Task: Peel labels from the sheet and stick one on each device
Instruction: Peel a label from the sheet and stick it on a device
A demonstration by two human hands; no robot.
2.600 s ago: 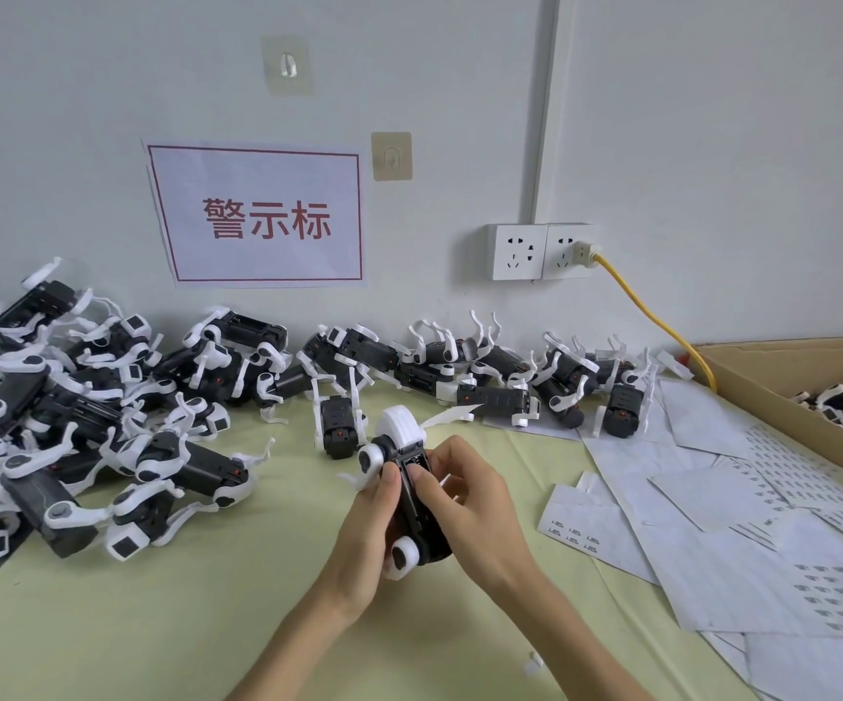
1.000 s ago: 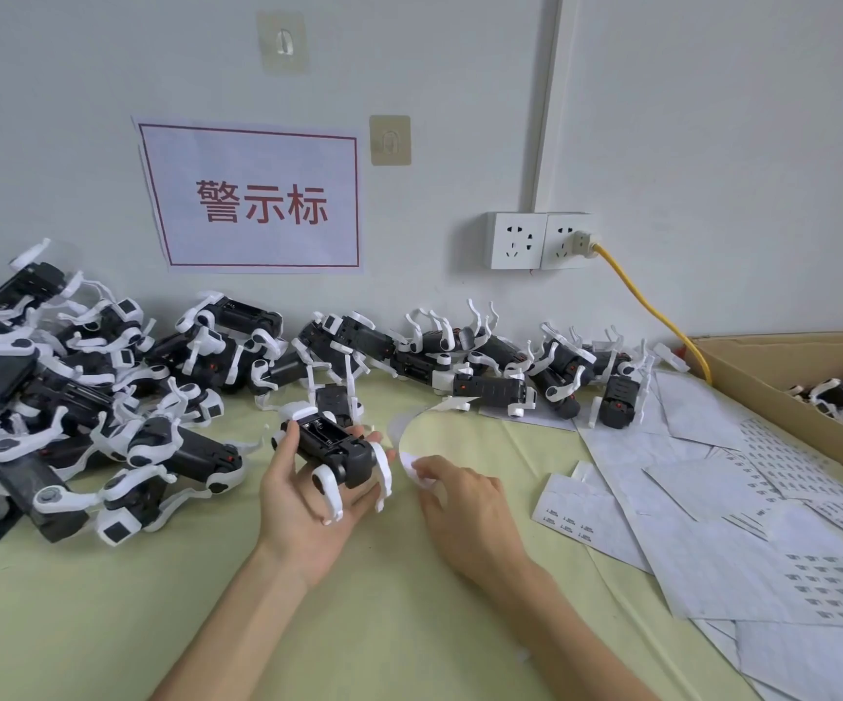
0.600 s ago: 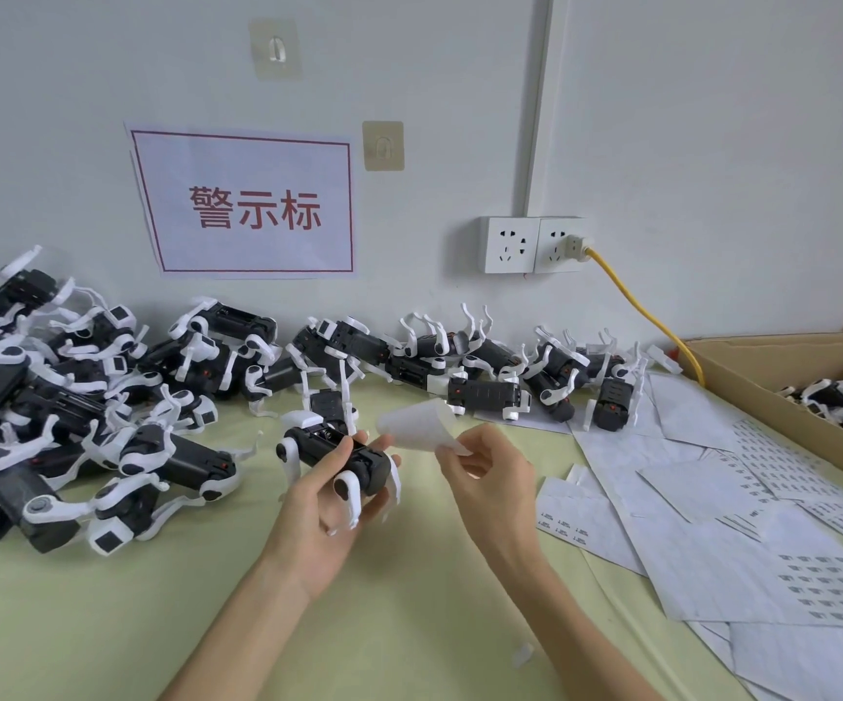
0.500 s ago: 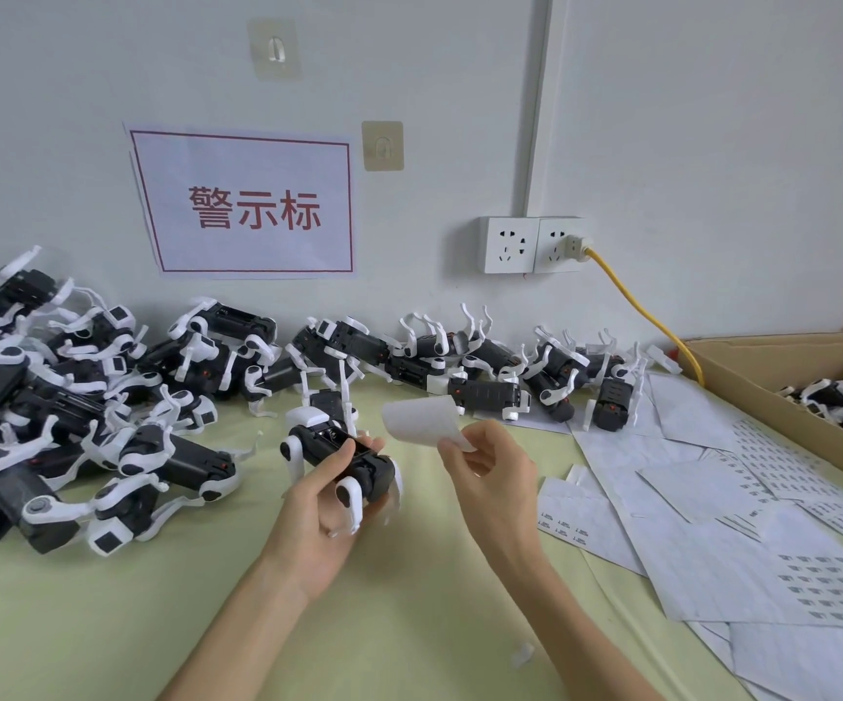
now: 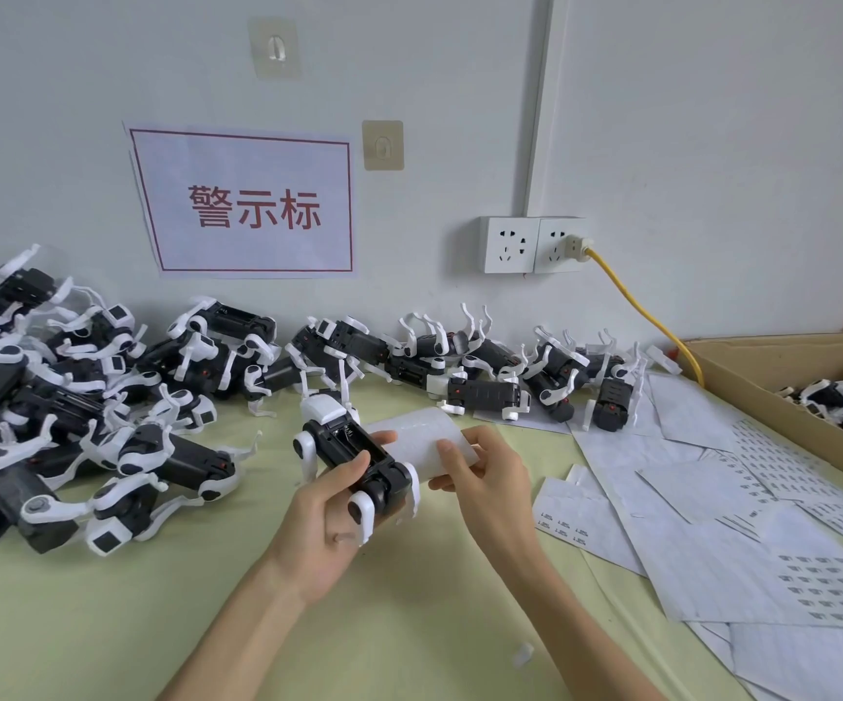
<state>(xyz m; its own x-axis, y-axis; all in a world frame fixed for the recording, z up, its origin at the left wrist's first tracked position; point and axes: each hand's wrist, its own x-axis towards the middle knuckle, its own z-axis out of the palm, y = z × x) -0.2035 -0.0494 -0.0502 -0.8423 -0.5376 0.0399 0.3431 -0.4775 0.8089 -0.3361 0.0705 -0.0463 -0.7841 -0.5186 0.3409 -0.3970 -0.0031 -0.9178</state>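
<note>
Both forearms enter from bottom of frame, converging mid-frame. Left hand point(image 5: 330, 518) palm up, fingers and thumb curled in a grip. Right hand point(image 5: 485, 478) just beside it, thumb and fingers pinching.

Obscured and cropped items, head view.
Print on the label sheet point(image 5: 422, 442) is too fine to read, and its near edge is covered by the right hand point(image 5: 490, 478). The held device point(image 5: 353, 462) has its underside masked by the left hand point(image 5: 328, 518). The cardboard box point(image 5: 743, 366) runs off the right edge (contents only partly seen). The device pile point(image 5: 55, 397) is cropped at left. A white scrap point(image 5: 523, 655) on the tabletop point(image 5: 105, 624) cannot be identified.
</note>
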